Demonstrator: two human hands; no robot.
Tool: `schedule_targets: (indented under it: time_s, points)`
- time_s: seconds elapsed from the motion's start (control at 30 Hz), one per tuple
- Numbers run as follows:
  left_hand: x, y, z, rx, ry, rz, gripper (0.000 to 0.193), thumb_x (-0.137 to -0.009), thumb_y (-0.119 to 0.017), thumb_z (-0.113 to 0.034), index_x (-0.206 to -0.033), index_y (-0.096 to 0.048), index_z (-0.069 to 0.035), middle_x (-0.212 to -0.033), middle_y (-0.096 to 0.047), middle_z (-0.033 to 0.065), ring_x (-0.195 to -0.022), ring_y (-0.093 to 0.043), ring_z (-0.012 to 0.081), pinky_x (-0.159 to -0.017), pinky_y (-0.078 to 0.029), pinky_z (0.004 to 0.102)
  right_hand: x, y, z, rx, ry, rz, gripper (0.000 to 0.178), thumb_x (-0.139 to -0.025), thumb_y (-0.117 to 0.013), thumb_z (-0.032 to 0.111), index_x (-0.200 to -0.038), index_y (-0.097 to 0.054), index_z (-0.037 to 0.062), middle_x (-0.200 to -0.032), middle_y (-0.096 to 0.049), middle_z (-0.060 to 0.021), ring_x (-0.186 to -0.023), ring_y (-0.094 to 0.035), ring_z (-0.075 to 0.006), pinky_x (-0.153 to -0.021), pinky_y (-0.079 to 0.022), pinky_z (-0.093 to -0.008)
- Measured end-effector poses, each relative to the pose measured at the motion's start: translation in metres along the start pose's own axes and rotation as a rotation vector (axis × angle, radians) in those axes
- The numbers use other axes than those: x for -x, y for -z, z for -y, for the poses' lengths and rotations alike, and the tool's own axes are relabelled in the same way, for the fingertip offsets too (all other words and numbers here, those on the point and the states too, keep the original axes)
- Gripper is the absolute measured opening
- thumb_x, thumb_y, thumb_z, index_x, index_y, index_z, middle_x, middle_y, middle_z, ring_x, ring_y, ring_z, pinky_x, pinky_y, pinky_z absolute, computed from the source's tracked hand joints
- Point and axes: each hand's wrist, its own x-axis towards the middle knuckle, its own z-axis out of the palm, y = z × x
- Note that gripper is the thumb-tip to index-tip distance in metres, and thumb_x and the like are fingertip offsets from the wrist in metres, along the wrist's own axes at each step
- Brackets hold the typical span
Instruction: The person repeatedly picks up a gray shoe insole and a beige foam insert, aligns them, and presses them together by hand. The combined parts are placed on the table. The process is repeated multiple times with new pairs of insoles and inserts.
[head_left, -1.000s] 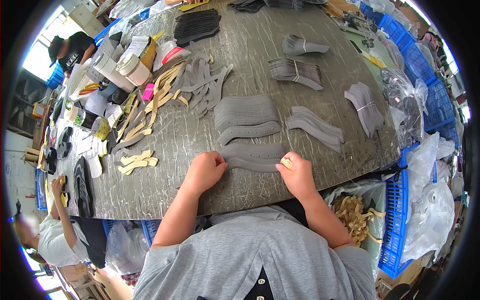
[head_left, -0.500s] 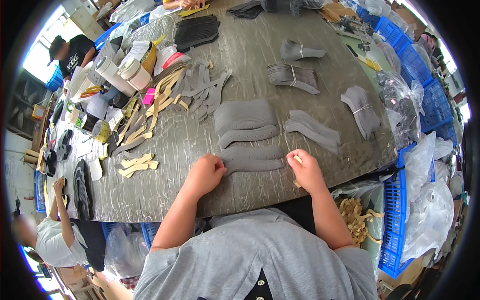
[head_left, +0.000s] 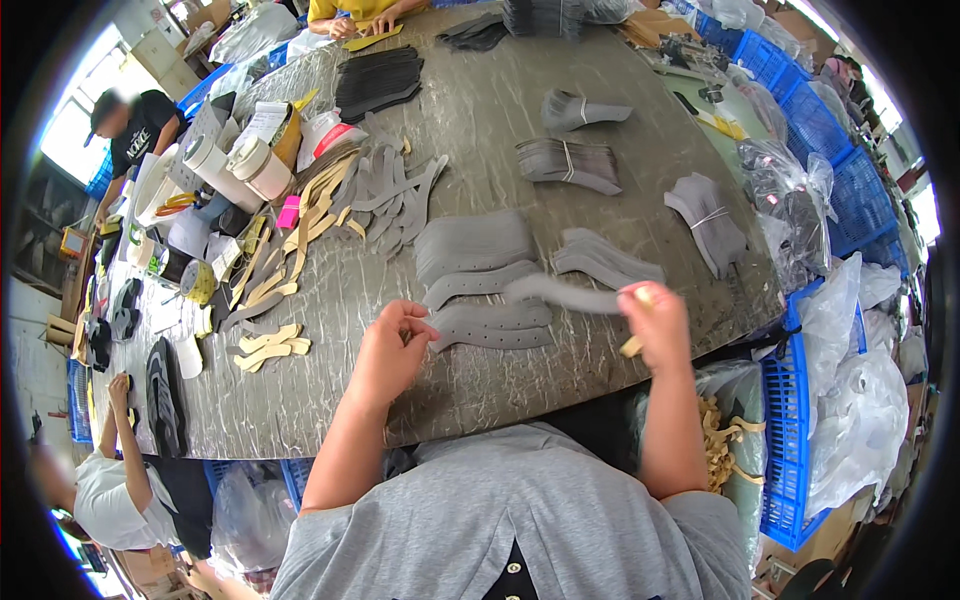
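Observation:
My right hand (head_left: 655,325), raised over the table's near edge, is closed on one end of a curved grey strip (head_left: 565,293). The strip is smeared by motion and reaches left over the piles. A bit of tan material (head_left: 631,346) also shows at that palm. My left hand (head_left: 390,345) has loosely curled, parted fingers beside the left end of a small pile of grey strips with punched holes (head_left: 495,326); whether it touches them is hard to tell. Just beyond lies a larger grey stack (head_left: 475,245). A fanned pile of plain grey strips (head_left: 605,260) is to its right.
Banded grey bundles (head_left: 705,225) lie at the right of the table. Loose tan and grey strips (head_left: 310,225), jars (head_left: 262,168) and tape crowd the left. A blue crate (head_left: 785,430) and a bag of tan scraps (head_left: 718,445) stand below the right edge. Other people work around.
My right hand has moved right and lifted a grey strip away from the near pile. My left hand's fingers have loosened. The whole view has shifted slightly.

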Motion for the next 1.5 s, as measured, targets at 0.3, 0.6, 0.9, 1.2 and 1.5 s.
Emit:
schedule_targets:
  time_s: [0.3, 0.6, 0.9, 1.2, 1.5]
  points:
    - [0.014, -0.017, -0.033, -0.285, -0.277, 0.117, 0.031, -0.088, -0.066, -0.013, -0.114, -0.054, 0.0, -0.103, -0.061, 0.0165, -0.073, -0.061, 0.0265, -0.066, -0.049, 0.0355, -0.012, -0.004, -0.034, 0.721, 0.656, -0.268, 0.029, -0.077, -0.074, 0.006, -0.104, -0.065, 0.0023, -0.1, -0.06, -0.016, -0.09, -0.062, -0.0357, -0.077, -0.051, -0.0409]
    - [0.018, -0.027, -0.037, -0.392, -0.483, 0.141, 0.045, -0.091, -0.063, -0.025, -0.126, -0.046, -0.002, -0.108, -0.055, 0.0185, -0.072, -0.06, 0.033, -0.063, -0.05, 0.0408, -0.064, -0.034, -0.022, 0.795, 0.663, -0.278, 0.018, -0.084, -0.065, 0.006, -0.102, -0.063, 0.0042, -0.099, -0.062, -0.0147, -0.088, -0.063, -0.0369, -0.075, -0.051, -0.0429]
    - [0.02, -0.037, -0.044, -0.462, -0.774, 0.15, 0.092, -0.077, -0.058, -0.064, -0.144, -0.033, -0.006, -0.114, -0.049, 0.0169, -0.08, -0.063, 0.032, -0.059, -0.055, 0.0387, 0.06, -0.109, 0.031, -0.168, 0.152, 0.792, 0.015, -0.091, -0.062, 0.009, -0.101, -0.068, 0.0006, -0.093, -0.072, -0.0067, -0.085, -0.063, -0.0115, -0.075, -0.05, -0.0288]
    - [0.023, -0.038, -0.037, -0.466, -0.814, 0.173, 0.099, -0.074, -0.054, -0.07, -0.147, -0.031, -0.008, -0.113, -0.049, 0.0153, -0.076, -0.063, 0.0294, -0.057, -0.054, 0.0368, 0.064, -0.107, 0.03, -0.116, 0.17, 0.789, 0.014, -0.09, -0.062, 0.007, -0.099, -0.069, -0.0003, -0.09, -0.072, -0.0067, -0.082, -0.063, -0.0105, -0.074, -0.05, -0.0277]
    - [0.023, -0.033, -0.045, -0.231, -0.79, 0.265, 0.083, -0.083, -0.06, -0.056, -0.143, -0.034, -0.005, -0.117, -0.051, 0.0158, -0.074, -0.063, 0.03, -0.064, -0.055, 0.0386, 0.064, -0.107, 0.024, -0.299, -0.183, 0.815, 0.006, -0.086, -0.062, 0.006, -0.087, -0.068, 0.003, -0.077, -0.063, 0.0007, -0.066, -0.054, -0.0057, -0.058, -0.042, -0.0226]
